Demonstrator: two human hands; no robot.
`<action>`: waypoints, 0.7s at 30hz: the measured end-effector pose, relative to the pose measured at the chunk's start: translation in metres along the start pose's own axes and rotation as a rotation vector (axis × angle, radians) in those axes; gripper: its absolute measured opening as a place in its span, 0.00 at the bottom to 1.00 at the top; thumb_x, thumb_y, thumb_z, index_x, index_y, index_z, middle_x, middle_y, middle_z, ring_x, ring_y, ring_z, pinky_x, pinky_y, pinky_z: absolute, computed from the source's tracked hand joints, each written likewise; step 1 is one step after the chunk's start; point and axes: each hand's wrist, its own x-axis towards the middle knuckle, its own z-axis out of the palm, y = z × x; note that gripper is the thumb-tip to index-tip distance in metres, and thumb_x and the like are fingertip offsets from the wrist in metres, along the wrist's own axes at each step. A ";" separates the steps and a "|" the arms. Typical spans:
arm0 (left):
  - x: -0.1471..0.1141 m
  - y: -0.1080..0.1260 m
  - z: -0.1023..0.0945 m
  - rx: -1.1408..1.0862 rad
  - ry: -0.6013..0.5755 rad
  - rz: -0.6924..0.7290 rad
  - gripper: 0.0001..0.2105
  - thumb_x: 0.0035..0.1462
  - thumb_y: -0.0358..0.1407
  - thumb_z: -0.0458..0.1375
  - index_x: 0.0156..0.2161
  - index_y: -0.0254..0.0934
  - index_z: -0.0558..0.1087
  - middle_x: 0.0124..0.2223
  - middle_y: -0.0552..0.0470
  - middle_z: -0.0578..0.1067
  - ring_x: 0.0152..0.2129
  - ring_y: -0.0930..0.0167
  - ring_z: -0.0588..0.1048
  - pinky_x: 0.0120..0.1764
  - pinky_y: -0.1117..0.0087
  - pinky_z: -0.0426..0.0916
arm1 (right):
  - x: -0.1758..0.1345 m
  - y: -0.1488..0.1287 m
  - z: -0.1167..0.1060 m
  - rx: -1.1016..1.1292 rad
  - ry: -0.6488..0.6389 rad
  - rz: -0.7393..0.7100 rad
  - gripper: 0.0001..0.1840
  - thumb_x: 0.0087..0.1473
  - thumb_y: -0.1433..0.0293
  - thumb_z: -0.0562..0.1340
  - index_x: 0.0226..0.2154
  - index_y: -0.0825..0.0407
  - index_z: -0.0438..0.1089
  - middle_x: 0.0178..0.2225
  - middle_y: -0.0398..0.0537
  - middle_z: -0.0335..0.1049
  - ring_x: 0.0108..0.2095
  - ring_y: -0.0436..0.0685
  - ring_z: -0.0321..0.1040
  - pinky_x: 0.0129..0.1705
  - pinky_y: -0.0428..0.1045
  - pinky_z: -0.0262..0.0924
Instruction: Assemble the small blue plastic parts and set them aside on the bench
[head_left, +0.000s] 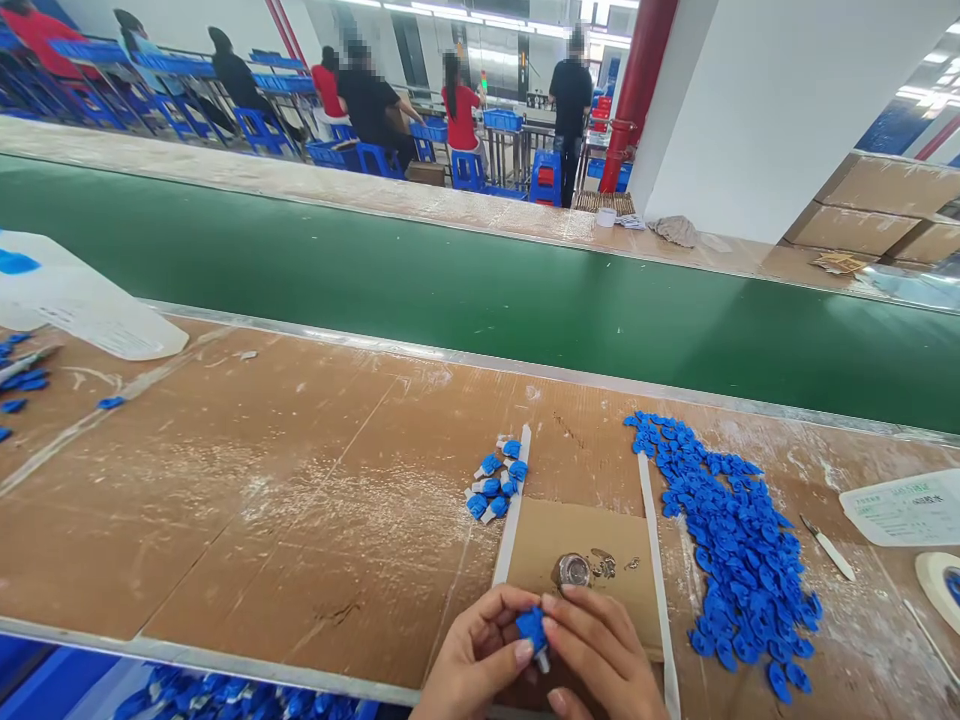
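Head view: shows a green belt (480,290) across the whole width, workers seated at blue crates well beyond it. Nearer, a brown bench (262,500), scuffed and dusted white. On its right, a long heap (735,540) of blue pieces, spread from near the belt's edge towards the front. Between two white strips (514,505), a cardboard pad (585,545) with a small metal dish (572,570) on it. Just left of the left strip, a small cluster (496,480) of blue pieces with white stubs, apart from the heap. Far right, a thin blade (825,545) and a tape roll (941,585); far left, a clear bag (75,300). At the bottom edge, over the pad's near end, left hand (476,655) and right hand (600,650) meet, both pinching one blue part (531,628) between thumbs and fingertips, a white stub (541,660) poking out below it. Looks like the fitting step, stub being seated into the part; cannot tell whether fully home. Calls for a steady two-handed pinch and a straight push along the stub, without letting the part twist between the fingertips.
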 end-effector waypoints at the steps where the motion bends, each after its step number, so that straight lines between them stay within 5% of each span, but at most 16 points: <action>1: -0.002 0.005 0.000 -0.019 0.023 -0.002 0.17 0.43 0.41 0.72 0.37 0.36 0.77 0.35 0.48 0.76 0.27 0.72 0.72 0.30 0.74 0.66 | -0.005 0.005 -0.007 -0.055 0.010 0.053 0.18 0.64 0.65 0.53 0.54 0.49 0.65 0.46 0.48 0.75 0.47 0.57 0.73 0.46 0.49 0.69; 5: 0.002 0.021 -0.010 -0.068 0.150 0.001 0.19 0.39 0.44 0.74 0.35 0.35 0.78 0.36 0.47 0.78 0.27 0.73 0.71 0.31 0.74 0.66 | -0.039 0.046 -0.047 -0.421 0.077 0.374 0.12 0.63 0.67 0.56 0.48 0.49 0.69 0.42 0.50 0.75 0.42 0.58 0.72 0.46 0.52 0.67; 9: 0.012 0.026 -0.026 -0.032 0.247 0.012 0.19 0.39 0.44 0.73 0.34 0.34 0.77 0.34 0.48 0.77 0.26 0.74 0.69 0.31 0.75 0.65 | -0.069 0.086 -0.077 -0.625 -0.097 0.384 0.15 0.65 0.66 0.51 0.43 0.52 0.71 0.41 0.56 0.73 0.41 0.61 0.70 0.45 0.57 0.66; 14: 0.016 0.028 -0.037 0.088 0.276 0.082 0.19 0.41 0.43 0.72 0.34 0.32 0.74 0.31 0.48 0.77 0.24 0.74 0.69 0.28 0.75 0.63 | -0.070 0.101 -0.078 -0.698 -0.259 0.338 0.19 0.64 0.70 0.46 0.34 0.51 0.72 0.37 0.56 0.73 0.38 0.60 0.71 0.40 0.53 0.66; 18: 0.016 0.031 -0.045 0.228 0.305 0.205 0.18 0.45 0.44 0.68 0.36 0.33 0.72 0.30 0.49 0.77 0.22 0.73 0.68 0.26 0.74 0.62 | -0.064 0.101 -0.071 -0.663 -0.200 0.411 0.21 0.66 0.63 0.46 0.35 0.50 0.72 0.34 0.50 0.72 0.27 0.53 0.71 0.26 0.47 0.65; 21: 0.018 0.039 -0.058 0.384 0.346 0.293 0.14 0.49 0.43 0.63 0.36 0.33 0.72 0.31 0.49 0.77 0.23 0.72 0.70 0.29 0.71 0.65 | -0.066 0.100 -0.068 -0.586 -0.166 0.448 0.22 0.67 0.58 0.46 0.36 0.49 0.72 0.33 0.46 0.72 0.26 0.49 0.72 0.26 0.43 0.66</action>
